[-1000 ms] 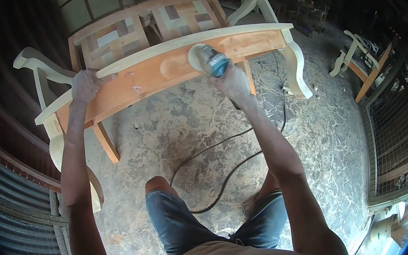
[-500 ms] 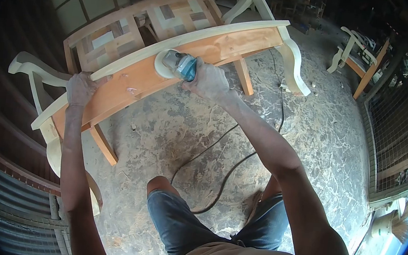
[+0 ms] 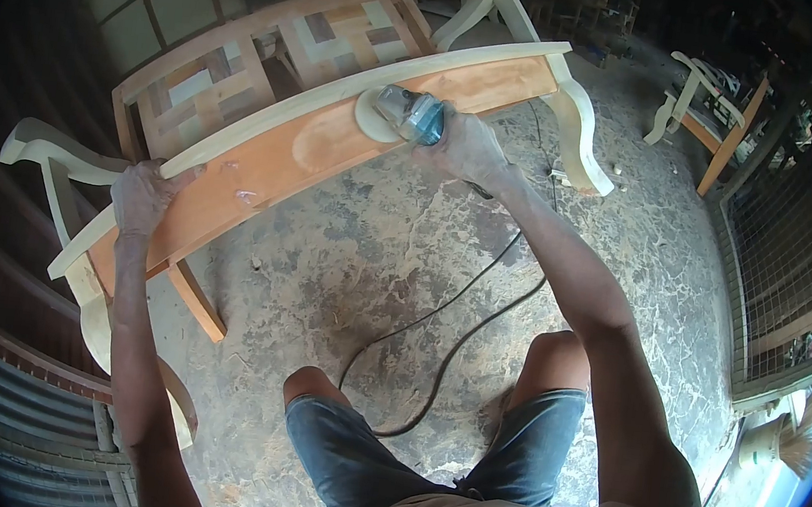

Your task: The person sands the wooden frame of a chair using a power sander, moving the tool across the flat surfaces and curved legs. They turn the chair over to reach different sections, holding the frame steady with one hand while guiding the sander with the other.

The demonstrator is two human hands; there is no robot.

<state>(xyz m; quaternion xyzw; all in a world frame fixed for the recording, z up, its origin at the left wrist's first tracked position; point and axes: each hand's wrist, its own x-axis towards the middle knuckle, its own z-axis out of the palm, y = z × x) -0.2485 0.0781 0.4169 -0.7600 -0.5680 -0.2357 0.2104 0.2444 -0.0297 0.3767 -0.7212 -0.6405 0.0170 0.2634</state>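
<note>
A long wooden bench (image 3: 267,153) stands across the view, its orange-brown front rail edged with a pale curved strip. My right hand (image 3: 468,148) is wrapped round the blue-and-grey body of an angle grinder (image 3: 416,116). The grinder's round pale sanding disc (image 3: 377,115) lies against the front rail, right of its middle. To the left of the disc, a lighter round patch shows on the rail. My left hand (image 3: 144,196) grips the pale top edge near the bench's left end, fingers over the edge.
A black power cord (image 3: 442,378) loops over the dusty, cracked concrete floor (image 3: 327,245) between my legs. At the right stands a wooden chair frame (image 3: 707,118) beside a wire-mesh panel (image 3: 788,287). A brush (image 3: 800,439) is at the far right, and corrugated metal (image 3: 27,411) lies lower left.
My right hand has moved the grinder to the right along the rail. A lighter round patch now shows where the disc was. My left hand still holds the bench edge.
</note>
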